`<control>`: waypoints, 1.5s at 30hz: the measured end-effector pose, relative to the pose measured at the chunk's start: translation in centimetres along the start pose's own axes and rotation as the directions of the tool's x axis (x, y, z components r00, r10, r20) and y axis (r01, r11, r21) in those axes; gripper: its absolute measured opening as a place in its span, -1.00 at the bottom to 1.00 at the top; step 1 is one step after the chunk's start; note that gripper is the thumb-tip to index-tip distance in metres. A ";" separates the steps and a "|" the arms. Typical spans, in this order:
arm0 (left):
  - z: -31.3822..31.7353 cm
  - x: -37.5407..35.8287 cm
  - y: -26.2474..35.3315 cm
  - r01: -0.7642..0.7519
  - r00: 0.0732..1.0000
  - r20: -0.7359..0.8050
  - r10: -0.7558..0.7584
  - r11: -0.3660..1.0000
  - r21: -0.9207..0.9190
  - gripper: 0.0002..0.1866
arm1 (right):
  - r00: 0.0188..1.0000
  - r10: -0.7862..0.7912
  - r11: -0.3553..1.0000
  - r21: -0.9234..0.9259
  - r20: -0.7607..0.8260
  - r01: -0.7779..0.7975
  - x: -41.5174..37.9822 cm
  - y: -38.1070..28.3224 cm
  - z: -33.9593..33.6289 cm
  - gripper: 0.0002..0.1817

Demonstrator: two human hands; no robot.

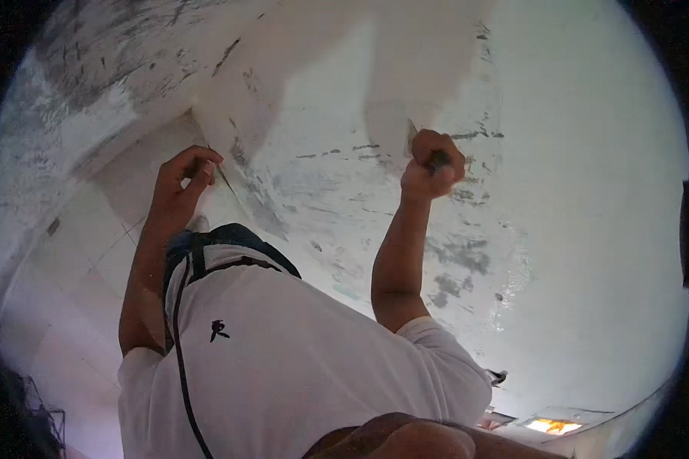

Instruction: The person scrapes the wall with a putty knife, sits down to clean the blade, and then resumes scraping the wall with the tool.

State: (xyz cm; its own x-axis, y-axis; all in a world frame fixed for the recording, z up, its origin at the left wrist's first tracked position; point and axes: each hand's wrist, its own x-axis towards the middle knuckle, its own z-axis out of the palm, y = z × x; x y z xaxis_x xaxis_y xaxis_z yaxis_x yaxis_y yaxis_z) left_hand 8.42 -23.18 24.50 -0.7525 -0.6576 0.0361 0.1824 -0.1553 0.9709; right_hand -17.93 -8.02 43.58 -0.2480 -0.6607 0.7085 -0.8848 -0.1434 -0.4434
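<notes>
My right hand (440,168) is closed around the dark handle (438,161) of a putty knife. The knife's thin blade (411,138) sticks out past my knuckles, close over the patchy white wall (344,199). Grey streaks and dark scuffs mark the wall around it. On the left, my left hand (185,180) is raised with curled fingers, thumb and forefinger drawn together. A thin dark line (223,174) runs by its fingertips, near the wall's lower edge; I cannot tell what, if anything, that hand holds.
Pale floor tiles (92,252) lie below at the left, meeting the wall in a corner. Rough grey plaster (122,53) covers the upper left. A smoother pale wall stretch (589,191) is at the right. A black cord (180,344) hangs down my white shirt (298,359).
</notes>
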 end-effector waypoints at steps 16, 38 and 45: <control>0.2 -1.1 -0.9 0.007 0.995 0.102 -0.013 0.998 0.059 -0.83 | 0.969 -0.157 0.987 -0.060 -0.192 0.148 -0.4 -3.4 1.1 -0.59; -17.7 -9.2 -18.1 0.258 0.717 -0.341 -0.607 -0.223 0.940 -0.42 | 0.909 -0.331 0.923 0.111 -0.253 0.367 1.1 -3.5 1.5 -0.24; -8.2 -2.1 -5.3 -0.099 0.992 0.013 0.123 0.720 0.687 -0.78 | 0.982 -0.189 0.977 0.099 0.020 0.187 0.1 -4.8 -1.4 -0.30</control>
State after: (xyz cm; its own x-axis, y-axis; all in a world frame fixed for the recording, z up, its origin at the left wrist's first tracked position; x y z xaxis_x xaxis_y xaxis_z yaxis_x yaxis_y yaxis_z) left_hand 14.18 -27.02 17.33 -0.7325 -0.6620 0.1589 -0.2292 0.4595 0.8581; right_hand -14.28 -6.33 46.55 -0.0682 -0.6361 0.7686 -0.8720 -0.3363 -0.3556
